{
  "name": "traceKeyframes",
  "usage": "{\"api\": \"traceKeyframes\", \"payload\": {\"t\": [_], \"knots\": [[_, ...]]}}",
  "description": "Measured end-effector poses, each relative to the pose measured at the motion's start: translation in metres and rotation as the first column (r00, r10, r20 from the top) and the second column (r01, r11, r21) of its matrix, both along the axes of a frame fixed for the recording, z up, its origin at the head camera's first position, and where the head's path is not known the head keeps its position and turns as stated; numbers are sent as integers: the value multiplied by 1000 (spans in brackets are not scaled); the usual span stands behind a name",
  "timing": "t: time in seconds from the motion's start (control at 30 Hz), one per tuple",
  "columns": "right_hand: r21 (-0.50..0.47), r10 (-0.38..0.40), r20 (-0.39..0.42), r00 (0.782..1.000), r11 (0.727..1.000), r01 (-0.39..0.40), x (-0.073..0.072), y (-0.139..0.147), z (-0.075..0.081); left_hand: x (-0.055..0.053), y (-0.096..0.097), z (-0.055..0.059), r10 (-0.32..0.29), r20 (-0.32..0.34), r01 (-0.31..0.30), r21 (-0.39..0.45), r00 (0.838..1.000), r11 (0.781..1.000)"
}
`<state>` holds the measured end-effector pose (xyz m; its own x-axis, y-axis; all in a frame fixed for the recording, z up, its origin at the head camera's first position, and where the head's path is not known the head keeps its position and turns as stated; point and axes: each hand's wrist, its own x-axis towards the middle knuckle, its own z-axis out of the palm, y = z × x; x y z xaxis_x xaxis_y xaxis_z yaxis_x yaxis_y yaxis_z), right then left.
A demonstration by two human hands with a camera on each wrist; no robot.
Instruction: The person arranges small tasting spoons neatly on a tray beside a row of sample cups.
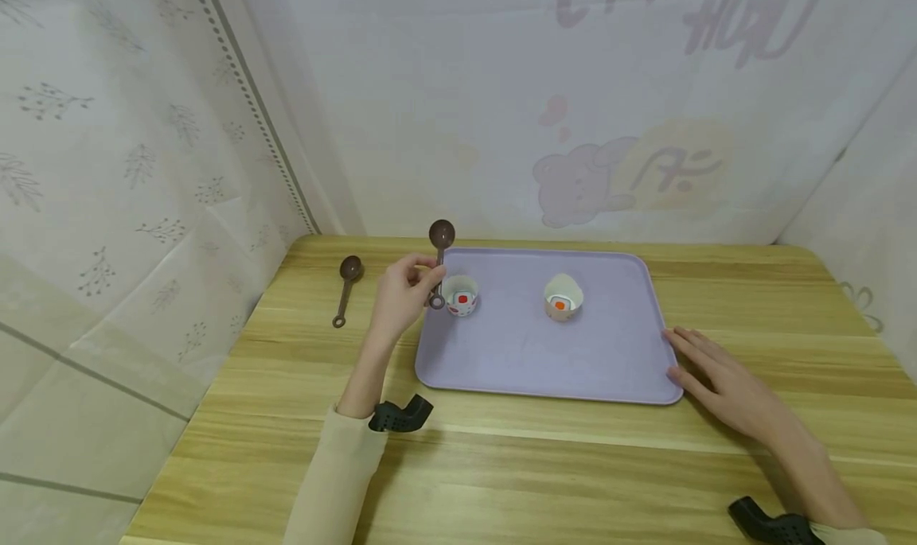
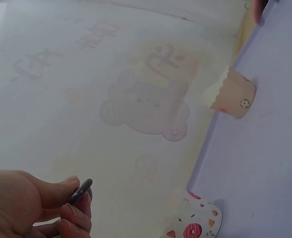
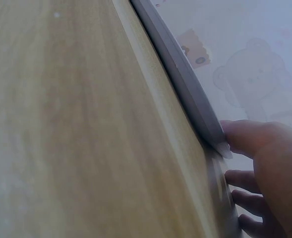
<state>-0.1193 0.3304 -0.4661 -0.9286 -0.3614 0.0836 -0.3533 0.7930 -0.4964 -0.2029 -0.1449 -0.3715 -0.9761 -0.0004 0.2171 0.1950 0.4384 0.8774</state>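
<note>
My left hand [image 1: 401, 294] pinches a dark brown measuring spoon [image 1: 441, 235] by its handle, with the bowl upward and the ringed end down. In the left wrist view, thumb and fingers close on the handle. Right beside it on the lilac tray [image 1: 501, 362] stands a white patterned paper baking cup [image 1: 462, 309] with a red mark inside. A tan paper baking cup [image 1: 561, 314] with an orange mark inside stands farther right. At the tray's right edge, my right hand [image 1: 731, 386] rests with its fingers extended, the thumb touching the rim in the right wrist view.
A second brown measuring spoon [image 1: 345, 290] lies on the wooden table [image 1: 286, 418], left of the tray. A light printed cloth [image 1: 444, 131] hangs behind the table, and another patterned cloth [image 1: 115, 211] hangs along the left side.
</note>
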Motion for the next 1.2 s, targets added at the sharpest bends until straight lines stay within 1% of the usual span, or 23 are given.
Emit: {"api": "traceKeyframes", "payload": {"t": [0.27, 0.57, 0.8, 1.1, 1.2], "knots": [[-3, 4, -5, 1000, 1000, -4, 0, 1, 0, -1, 2, 0, -13, 7, 13, 9, 1000, 1000], [0, 3, -10, 1000, 1000, -3, 0, 0, 0, -1, 5, 0, -37, 57, 36, 15, 998, 999], [2, 3, -11, 1000, 1000, -3, 0, 0, 0, -1, 10, 0, -47, 54, 47, 9, 997, 999], [-3, 5, -15, 1000, 1000, -5, 0, -1, 1, -2, 15, 0, -49, 69, 48, 18, 996, 999], [-1, 8, -21, 1000, 1000, -8, 1, -1, 1, -2, 17, 0, -61, 71, 60, 17, 996, 998]]}}
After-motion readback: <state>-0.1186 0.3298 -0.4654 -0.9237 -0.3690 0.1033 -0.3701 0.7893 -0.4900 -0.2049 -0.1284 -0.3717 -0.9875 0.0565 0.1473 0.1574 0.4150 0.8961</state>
